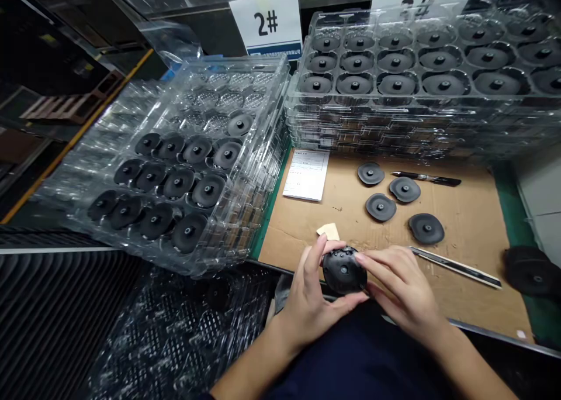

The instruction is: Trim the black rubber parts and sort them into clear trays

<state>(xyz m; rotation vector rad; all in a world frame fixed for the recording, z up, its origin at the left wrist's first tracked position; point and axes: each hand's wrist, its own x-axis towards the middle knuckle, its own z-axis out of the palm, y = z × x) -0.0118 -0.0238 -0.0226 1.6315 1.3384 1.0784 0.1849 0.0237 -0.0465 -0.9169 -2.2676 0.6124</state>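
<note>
The left hand (307, 309) and right hand (401, 283) hold a black disc (344, 270) just above a cardboard sheet (468, 242), fingers clamped on its edges. Four more discs (381, 207) lie on the cardboard, with stacked clear plastic trays (394, 110) beyond.

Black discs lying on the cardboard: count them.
4 on the cardboard: rear disc, disc to its right, disc in front of those, far-right disc. None look hidden.

Head-worn view facing forward and down, close above left hand (307, 306) and right hand (403, 289)
</note>
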